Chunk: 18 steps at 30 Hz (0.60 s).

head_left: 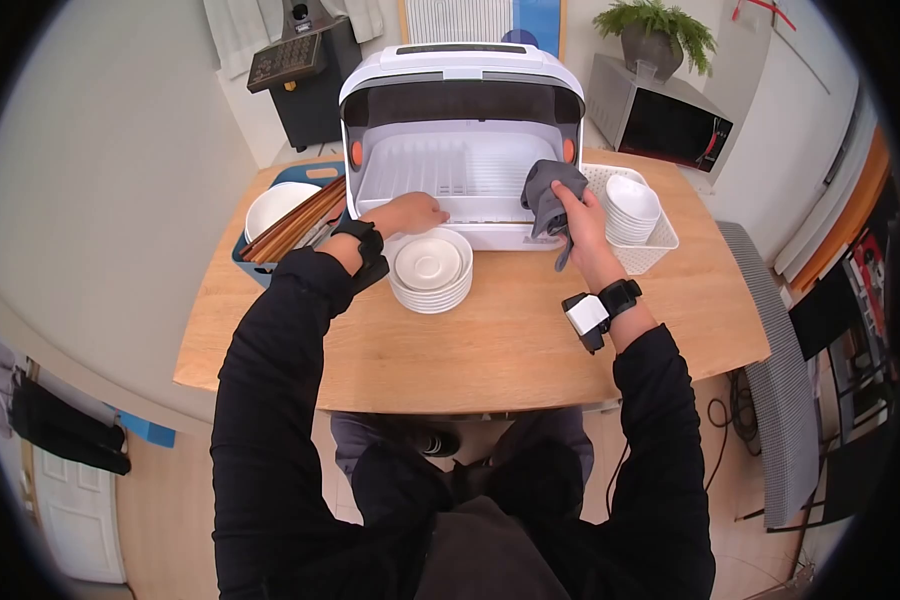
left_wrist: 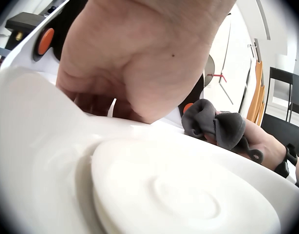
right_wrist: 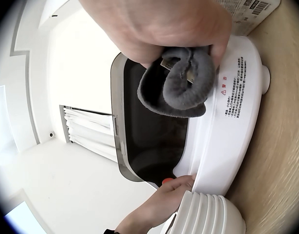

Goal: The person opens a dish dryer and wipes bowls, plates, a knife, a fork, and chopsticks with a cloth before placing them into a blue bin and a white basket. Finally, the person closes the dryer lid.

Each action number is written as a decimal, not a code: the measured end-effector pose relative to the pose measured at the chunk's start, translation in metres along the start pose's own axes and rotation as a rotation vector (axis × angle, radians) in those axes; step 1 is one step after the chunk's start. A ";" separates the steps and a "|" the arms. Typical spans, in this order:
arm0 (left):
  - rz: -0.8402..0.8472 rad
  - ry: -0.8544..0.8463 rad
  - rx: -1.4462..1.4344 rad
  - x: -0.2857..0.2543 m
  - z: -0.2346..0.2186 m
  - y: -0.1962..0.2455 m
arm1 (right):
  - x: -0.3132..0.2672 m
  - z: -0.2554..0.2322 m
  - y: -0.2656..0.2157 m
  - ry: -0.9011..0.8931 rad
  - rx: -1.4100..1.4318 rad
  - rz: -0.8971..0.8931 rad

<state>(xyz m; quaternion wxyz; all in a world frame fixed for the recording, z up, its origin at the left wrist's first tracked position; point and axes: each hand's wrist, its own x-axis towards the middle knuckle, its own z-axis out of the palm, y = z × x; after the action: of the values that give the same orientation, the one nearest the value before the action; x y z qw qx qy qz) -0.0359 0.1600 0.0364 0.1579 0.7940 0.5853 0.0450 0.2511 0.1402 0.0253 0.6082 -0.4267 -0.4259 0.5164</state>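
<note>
The white dish cabinet (head_left: 500,237) stands with its dark lid raised and a rack (head_left: 420,170) inside. At its lower front edge is my left hand (head_left: 407,215), its fingers curled over the rim; their tips are partly hidden in the left wrist view (left_wrist: 139,63). My right hand (head_left: 585,225) grips a bunched grey cloth (head_left: 548,200) at the cabinet's front right corner. In the right wrist view the cloth (right_wrist: 188,87) hangs folded from the fingers. Below my left hand stands a stack of white bowls (head_left: 431,300) with small plates (head_left: 428,262) in the top one.
Left of the cabinet, a blue basket (head_left: 255,268) holds a white bowl (head_left: 275,203) and wooden chopsticks (head_left: 295,222). On the right, a white basket (head_left: 660,245) holds stacked small bowls (head_left: 632,205). Behind it are a microwave (head_left: 670,125) and a potted plant (head_left: 652,45).
</note>
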 end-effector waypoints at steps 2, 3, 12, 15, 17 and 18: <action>0.009 -0.008 -0.043 -0.004 -0.002 -0.002 | 0.003 -0.001 0.003 0.014 -0.008 -0.066; 0.014 -0.013 -0.066 -0.008 -0.005 -0.002 | 0.000 0.002 -0.002 0.035 0.013 -0.104; 0.093 0.059 -0.254 -0.019 -0.005 -0.013 | -0.010 0.018 -0.021 0.082 0.060 -0.227; 0.222 0.171 -0.243 -0.023 -0.013 -0.018 | -0.010 0.020 -0.022 0.047 -0.107 -0.334; 0.177 0.247 -0.200 -0.031 -0.021 -0.015 | -0.018 0.024 -0.030 -0.007 -0.270 -0.398; 0.155 0.283 -0.177 -0.039 -0.028 -0.007 | -0.016 0.025 -0.029 -0.027 -0.401 -0.508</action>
<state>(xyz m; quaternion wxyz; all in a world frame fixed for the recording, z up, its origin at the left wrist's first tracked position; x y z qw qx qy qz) -0.0617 0.1307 0.0654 0.1393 0.8054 0.5325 0.2199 0.2336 0.1228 0.0589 0.6157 -0.4112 -0.6201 0.2595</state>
